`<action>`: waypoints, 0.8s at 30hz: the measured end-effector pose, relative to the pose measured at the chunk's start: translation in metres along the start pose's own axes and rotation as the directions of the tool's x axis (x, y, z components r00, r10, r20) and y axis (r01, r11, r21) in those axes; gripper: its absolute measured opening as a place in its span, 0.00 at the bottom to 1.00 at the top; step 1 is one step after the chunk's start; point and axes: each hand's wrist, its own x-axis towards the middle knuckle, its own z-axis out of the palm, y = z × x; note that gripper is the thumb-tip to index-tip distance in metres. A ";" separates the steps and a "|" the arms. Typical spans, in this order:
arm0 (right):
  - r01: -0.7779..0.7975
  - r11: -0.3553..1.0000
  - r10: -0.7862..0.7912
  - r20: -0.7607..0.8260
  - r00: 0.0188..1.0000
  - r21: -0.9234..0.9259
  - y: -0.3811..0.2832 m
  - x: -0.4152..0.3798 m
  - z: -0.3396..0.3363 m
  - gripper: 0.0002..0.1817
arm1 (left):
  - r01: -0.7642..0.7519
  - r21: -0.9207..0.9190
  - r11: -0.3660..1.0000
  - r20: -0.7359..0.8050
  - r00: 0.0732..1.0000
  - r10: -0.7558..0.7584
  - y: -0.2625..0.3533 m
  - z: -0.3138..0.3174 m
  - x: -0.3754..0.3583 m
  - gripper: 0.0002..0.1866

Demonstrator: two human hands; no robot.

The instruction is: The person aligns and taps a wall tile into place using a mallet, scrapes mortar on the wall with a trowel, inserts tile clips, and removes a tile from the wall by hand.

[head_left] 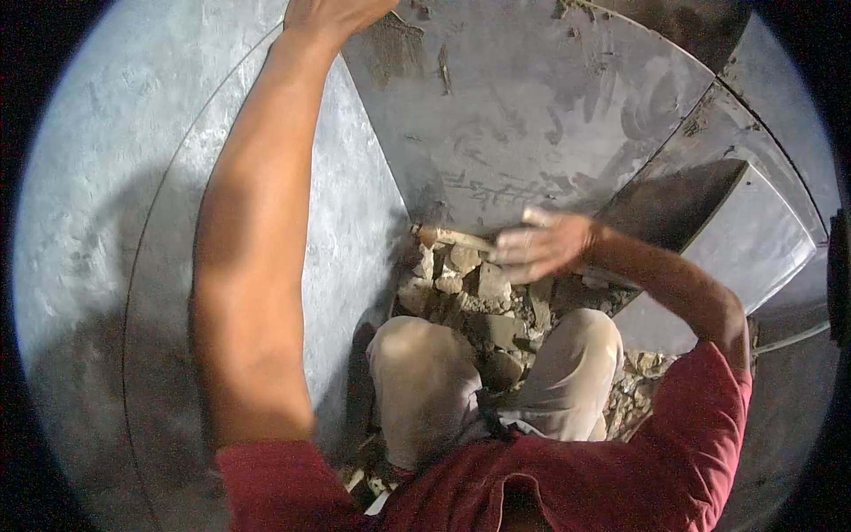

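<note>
At the top edge of the view is my left hand (341, 12), its arm stretched up along a grey stone panel (355, 151). The fingers run out of the frame there, near the panel's upper edge. My right hand (545, 246) hangs low over broken stones, slightly blurred, fingers spread and palm down. Just left of its fingertips, a pale stick-like handle (461, 238) with a brownish end lies across the stones, close to the foot of the panels. Behind it rises a larger grey panel (523, 106) smeared with dried mortar.
Rubble (496, 328) covers the ground between my bent knees (572, 363). To the right, a smaller grey slab (753, 239) juts out at an angle. A wide grey panel (97, 266) stands on the left. Dark joints run between the panels.
</note>
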 end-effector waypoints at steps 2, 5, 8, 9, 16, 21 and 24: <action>-0.123 0.988 0.143 0.241 0.960 -0.093 0.034 -0.020 -0.012 0.28 | 0.023 -0.023 0.999 0.012 1.000 -0.023 0.002 0.000 -0.003 0.32; -0.110 0.993 0.102 0.146 0.984 0.046 0.017 -0.017 0.001 0.28 | 0.037 -0.027 0.999 0.069 0.997 -0.035 0.005 0.000 -0.005 0.32; -0.067 0.990 0.073 -0.047 0.996 0.124 -0.002 0.004 -0.027 0.27 | 0.050 -0.010 0.999 0.053 0.997 -0.050 0.000 -0.003 -0.001 0.32; -0.004 0.999 0.010 -0.127 0.992 0.050 -0.010 0.009 -0.035 0.27 | 0.053 -0.014 0.998 0.039 0.998 -0.053 0.001 -0.003 0.001 0.32; -0.273 0.960 0.253 0.217 0.943 0.068 0.031 -0.025 -0.024 0.30 | 0.109 -0.030 0.994 0.069 0.992 -0.107 0.005 -0.010 0.001 0.32; -0.152 0.955 0.082 0.263 0.961 0.256 -0.027 -0.020 0.000 0.18 | 0.029 -0.140 0.990 -0.052 0.998 -0.037 -0.005 0.007 -0.008 0.37; -0.161 0.919 0.159 0.036 0.987 0.361 -0.073 -0.042 0.080 0.14 | 0.097 -0.023 0.995 0.019 0.995 -0.097 0.004 -0.006 -0.003 0.31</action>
